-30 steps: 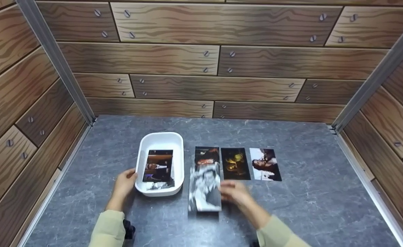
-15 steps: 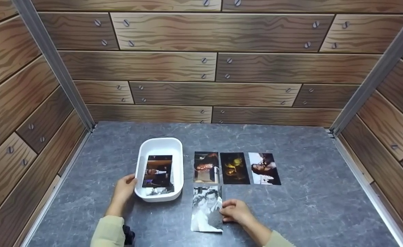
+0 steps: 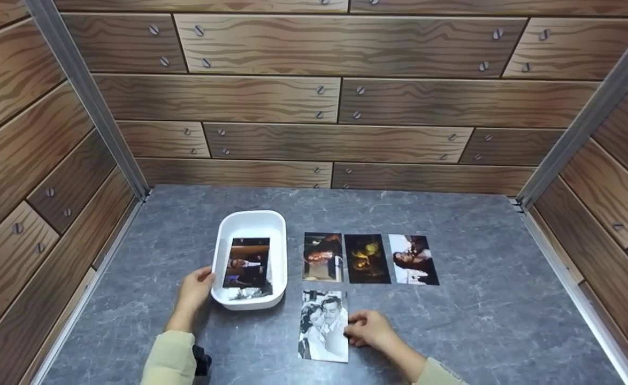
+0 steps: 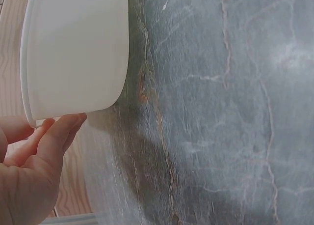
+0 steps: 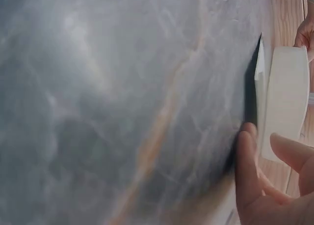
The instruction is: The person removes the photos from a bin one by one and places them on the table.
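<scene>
My left hand (image 3: 195, 291) holds the left rim of a white plastic tub (image 3: 281, 224), thumb at the rim and fingers against the outer wall (image 4: 73, 63). Inside the tub lies a dark color photo (image 3: 247, 262), partly covering a black-and-white one (image 3: 250, 293). My right hand (image 3: 373, 329) pinches the right edge of a black-and-white photo of a couple (image 3: 322, 326). In the right wrist view that photo (image 5: 261, 63) appears edge-on with a dark shadow beside it; whether it touches the table is hard to tell.
Three photos form a row beyond the held one: one with red tones (image 3: 322, 256), a dark yellowish one (image 3: 367, 258) and one of a dark-haired person (image 3: 414, 259). The grey marbled table (image 3: 485, 299) meets wood-patterned walls (image 3: 271, 139) at the back and sides.
My right hand has brought the black-and-white photo toward me, off the red-toned photo it overlapped, and low over the table in front of it. The left hand stays at the tub.
</scene>
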The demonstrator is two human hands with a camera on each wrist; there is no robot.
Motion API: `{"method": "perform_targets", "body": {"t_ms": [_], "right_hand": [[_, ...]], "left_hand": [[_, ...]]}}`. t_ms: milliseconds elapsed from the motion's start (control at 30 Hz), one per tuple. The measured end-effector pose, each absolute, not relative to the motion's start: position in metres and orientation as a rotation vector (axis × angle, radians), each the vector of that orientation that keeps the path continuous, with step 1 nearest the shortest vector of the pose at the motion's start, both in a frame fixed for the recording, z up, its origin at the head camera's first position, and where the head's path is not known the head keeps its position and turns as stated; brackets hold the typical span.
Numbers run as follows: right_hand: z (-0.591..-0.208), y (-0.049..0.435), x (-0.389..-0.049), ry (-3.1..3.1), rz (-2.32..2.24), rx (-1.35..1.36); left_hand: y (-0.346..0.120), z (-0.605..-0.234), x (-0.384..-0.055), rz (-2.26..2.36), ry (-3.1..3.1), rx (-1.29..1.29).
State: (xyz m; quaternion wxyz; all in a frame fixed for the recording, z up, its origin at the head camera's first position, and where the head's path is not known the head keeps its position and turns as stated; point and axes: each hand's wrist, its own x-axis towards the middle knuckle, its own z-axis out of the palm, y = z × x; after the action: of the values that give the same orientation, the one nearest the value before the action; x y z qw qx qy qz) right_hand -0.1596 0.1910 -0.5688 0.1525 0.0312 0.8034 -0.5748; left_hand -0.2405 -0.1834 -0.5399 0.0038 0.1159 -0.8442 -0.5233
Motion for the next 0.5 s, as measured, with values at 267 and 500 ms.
{"method": "perform_targets", "body": {"t_ms": [267,500], "right_hand": [[-0.553,0.193,-0.166,2.386,-1.565,0.109],[-0.515,0.174,-0.196,2.582,-1.611,0.002]], "left_hand": [[-0.182,-0.538,-0.241,-1.645,-2.643,0.353],[-0.184,-0.54,-0.24,-1.644,-2.658,0.36]]}}
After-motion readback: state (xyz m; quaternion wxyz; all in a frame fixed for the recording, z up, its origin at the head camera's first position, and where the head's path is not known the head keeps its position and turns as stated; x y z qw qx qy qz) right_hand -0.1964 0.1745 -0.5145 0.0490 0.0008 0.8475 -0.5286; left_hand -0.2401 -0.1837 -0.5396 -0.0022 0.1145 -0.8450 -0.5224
